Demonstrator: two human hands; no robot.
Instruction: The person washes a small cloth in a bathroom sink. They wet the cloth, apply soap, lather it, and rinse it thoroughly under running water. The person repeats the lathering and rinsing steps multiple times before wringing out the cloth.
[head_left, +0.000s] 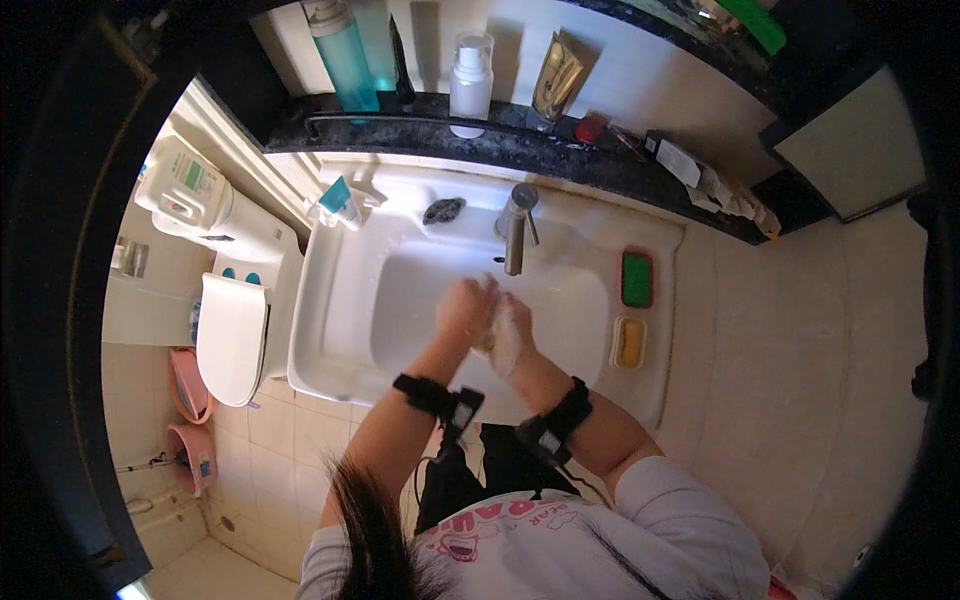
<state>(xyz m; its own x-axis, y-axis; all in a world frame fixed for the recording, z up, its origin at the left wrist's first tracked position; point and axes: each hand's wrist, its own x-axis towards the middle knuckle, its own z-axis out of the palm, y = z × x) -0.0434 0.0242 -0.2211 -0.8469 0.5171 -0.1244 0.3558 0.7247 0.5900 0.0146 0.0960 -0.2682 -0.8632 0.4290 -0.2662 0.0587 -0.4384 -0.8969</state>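
My left hand (463, 309) and my right hand (512, 330) meet over the white washbasin (570, 322), just in front of the metal tap (516, 229). White lather coats the right hand and wrist. The hands are blurred, and whether anything lies between them is hidden. No stream of water shows under the spout. Right of the bowl, a yellow bar of soap (632, 343) sits in a pale dish, and a green block (637, 279) lies in a reddish dish. Black straps with small devices wrap both forearms.
A black stone shelf (420, 135) behind the basin carries a teal bottle (345, 64), a clear-capped pump bottle (472, 75) and a gold tube (556, 79). A teal-capped tube (341, 202) and a dark clump (444, 211) rest on the basin's back ledge. Left stands a toilet (234, 337).
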